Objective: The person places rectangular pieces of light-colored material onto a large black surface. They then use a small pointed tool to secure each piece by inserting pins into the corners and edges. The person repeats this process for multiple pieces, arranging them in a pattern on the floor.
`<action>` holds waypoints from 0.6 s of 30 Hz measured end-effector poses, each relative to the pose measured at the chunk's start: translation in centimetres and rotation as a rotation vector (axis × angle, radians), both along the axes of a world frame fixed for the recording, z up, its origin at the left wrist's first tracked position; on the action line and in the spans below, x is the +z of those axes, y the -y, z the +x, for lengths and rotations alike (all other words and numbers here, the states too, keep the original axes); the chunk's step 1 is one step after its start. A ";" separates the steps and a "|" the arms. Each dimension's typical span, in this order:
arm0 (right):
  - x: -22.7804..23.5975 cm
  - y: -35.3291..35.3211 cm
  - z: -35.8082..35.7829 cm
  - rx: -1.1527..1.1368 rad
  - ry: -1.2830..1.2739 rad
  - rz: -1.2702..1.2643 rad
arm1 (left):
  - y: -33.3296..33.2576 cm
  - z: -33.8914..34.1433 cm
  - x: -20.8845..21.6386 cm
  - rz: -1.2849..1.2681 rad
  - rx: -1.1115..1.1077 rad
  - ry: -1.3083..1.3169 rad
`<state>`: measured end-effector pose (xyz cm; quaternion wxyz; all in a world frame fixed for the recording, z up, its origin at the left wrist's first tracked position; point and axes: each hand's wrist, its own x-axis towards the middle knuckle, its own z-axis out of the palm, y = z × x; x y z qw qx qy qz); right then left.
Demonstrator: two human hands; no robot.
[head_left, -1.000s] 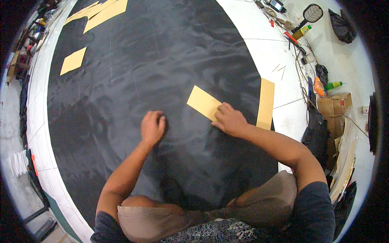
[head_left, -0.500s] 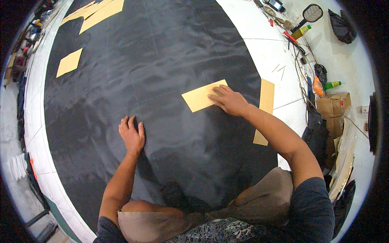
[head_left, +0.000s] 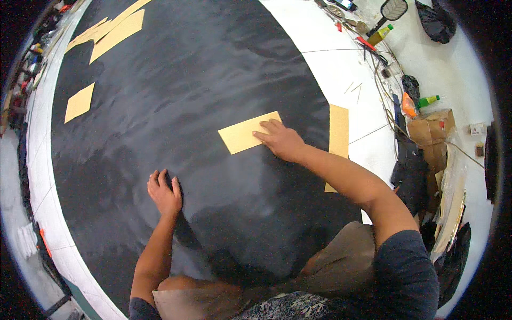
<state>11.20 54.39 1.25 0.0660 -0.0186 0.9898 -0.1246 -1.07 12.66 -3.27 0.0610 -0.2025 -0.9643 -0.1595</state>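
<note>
My right hand [head_left: 282, 141] rests with its fingertips spread on the right part of a tan rectangular card piece [head_left: 240, 134], pressing it flat against a large black sheet [head_left: 213, 85]. That piece lies at a slant, and part of its right end is under my fingers. Lower and to the left, my left hand [head_left: 167, 193] leans on the bare black sheet, fingers extended, holding nothing. A narrow tan strip [head_left: 338, 125] lies at the sheet's right edge, partly covered by my right forearm.
Several tan pieces [head_left: 120, 32] overlap at the far left, with a smaller one [head_left: 80, 102] nearer. White table surface [head_left: 314, 64] borders the sheet. Along the right sit cables, a green-capped bottle [head_left: 381, 34], a racket-shaped swatter [head_left: 393, 10] and a brown cardboard box [head_left: 431, 136].
The whole view has shifted, so most things appear further left and many lower. My right hand stays on the card piece and my left hand on the sheet.
</note>
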 end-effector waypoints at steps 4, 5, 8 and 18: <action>-0.1 0.1 0.0 0.015 -0.016 0.027 | 0.1 0.1 0.0 0.003 -0.001 -0.004; 0.1 0.3 -0.1 0.015 -0.010 0.032 | 0.3 0.1 0.0 -0.002 0.001 -0.009; -0.1 0.1 0.0 0.012 -0.020 0.007 | -0.1 0.2 0.1 -0.003 0.004 0.023; -0.7 0.0 0.2 0.014 -0.103 0.011 | 0.1 0.0 0.1 -0.010 -0.015 0.000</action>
